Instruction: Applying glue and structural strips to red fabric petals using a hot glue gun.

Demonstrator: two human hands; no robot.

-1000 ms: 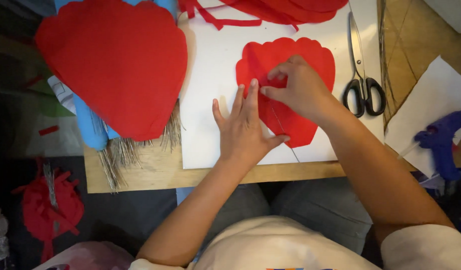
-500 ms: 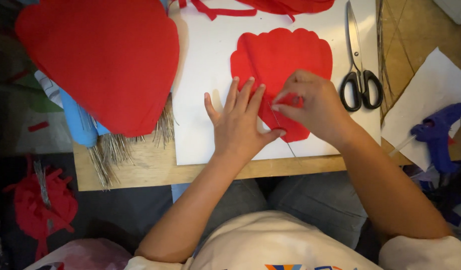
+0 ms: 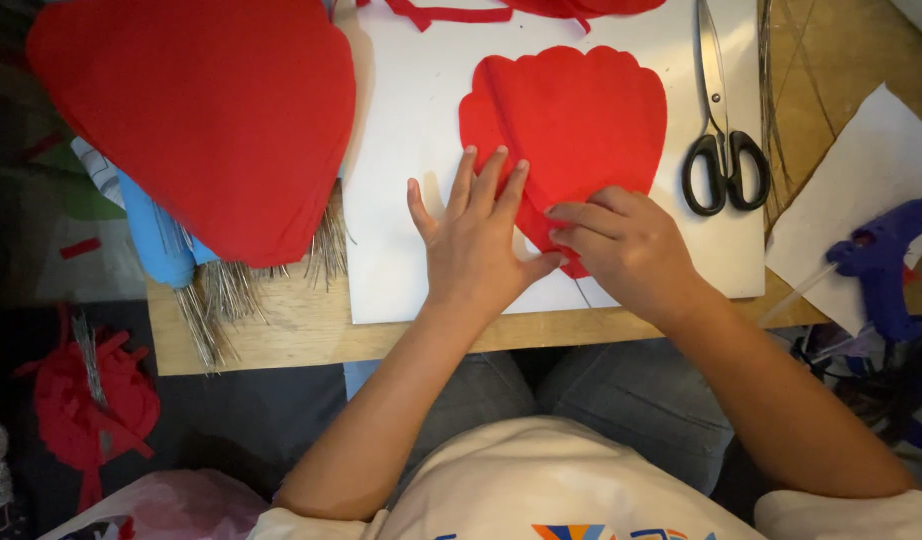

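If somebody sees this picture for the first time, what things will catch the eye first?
First the reds: a big red paper shape at upper left, overhanging the wooden table, and a smaller scalloped red shape on the white sheet. The left hand and the right hand press on its lower part. Black-handled scissors lie to the right of it.
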